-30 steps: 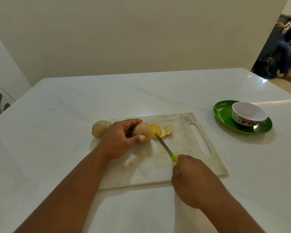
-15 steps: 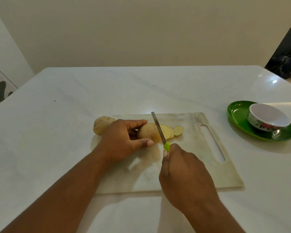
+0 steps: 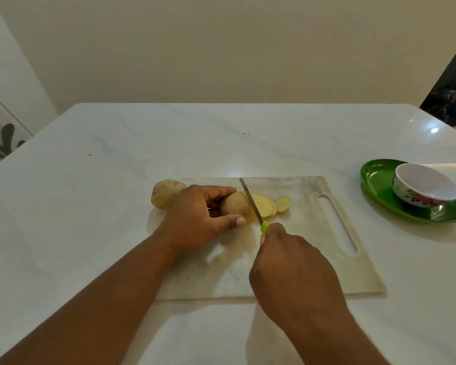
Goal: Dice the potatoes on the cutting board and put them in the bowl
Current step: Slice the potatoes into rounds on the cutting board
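Whole potato (image 3: 166,197) at the cutting board's (image 3: 295,262) left edge. Beside it, left hand (image 3: 198,219) clamping a half-sliced potato (image 3: 234,208), long axis lying left to right. Knife (image 3: 250,200) crossing that axis at the cut face, gripped by the right hand (image 3: 292,270). Slices (image 3: 267,205) rightward; bowl (image 3: 425,189) on a green plate (image 3: 379,185), far right.

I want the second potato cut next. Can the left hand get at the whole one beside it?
Probably yes: the whole potato lies just behind the left hand, nothing between, but that hand must first release the potato being sliced.
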A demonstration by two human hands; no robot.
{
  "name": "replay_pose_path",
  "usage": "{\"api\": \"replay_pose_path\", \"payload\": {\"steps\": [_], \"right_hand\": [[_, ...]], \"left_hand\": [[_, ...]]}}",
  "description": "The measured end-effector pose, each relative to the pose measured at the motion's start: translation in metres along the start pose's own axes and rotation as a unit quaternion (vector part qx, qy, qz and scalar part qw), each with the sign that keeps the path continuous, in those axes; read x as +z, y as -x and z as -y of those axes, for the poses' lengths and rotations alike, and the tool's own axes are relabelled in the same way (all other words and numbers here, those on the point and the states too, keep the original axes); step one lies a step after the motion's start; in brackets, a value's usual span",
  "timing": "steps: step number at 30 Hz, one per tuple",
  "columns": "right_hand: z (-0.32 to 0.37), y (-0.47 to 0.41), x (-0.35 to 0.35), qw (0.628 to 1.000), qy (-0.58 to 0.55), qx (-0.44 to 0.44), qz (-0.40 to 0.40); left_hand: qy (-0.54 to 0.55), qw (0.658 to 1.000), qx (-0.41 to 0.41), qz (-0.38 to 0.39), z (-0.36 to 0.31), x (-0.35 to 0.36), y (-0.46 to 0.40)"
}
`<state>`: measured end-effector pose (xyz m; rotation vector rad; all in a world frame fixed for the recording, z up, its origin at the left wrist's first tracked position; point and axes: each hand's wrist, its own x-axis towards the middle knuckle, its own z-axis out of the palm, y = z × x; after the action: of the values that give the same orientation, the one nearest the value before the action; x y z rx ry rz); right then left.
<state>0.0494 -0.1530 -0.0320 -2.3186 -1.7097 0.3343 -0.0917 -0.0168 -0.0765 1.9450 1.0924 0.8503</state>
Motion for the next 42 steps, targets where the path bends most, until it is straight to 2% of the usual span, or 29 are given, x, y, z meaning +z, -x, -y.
{"api": "replay_pose_path", "payload": {"steps": [13, 37, 42], "right_hand": [[0.016, -0.024, -0.008, 1.000, 0.002, 0.018, 0.023], [0.007, -0.007, 0.000, 0.998, 0.001, 0.018, 0.068], [0.012, -0.014, -0.009, 0.995, 0.029, 0.023, 0.091]], "left_hand": [[-0.006, 0.999, 0.030, -0.012, -0.001, 0.004, 0.003], [0.013, 0.999, 0.027, -0.019, -0.004, 0.009, 0.005], [0.006, 0.999, 0.031, -0.022, -0.003, 0.009, 0.003]]}}
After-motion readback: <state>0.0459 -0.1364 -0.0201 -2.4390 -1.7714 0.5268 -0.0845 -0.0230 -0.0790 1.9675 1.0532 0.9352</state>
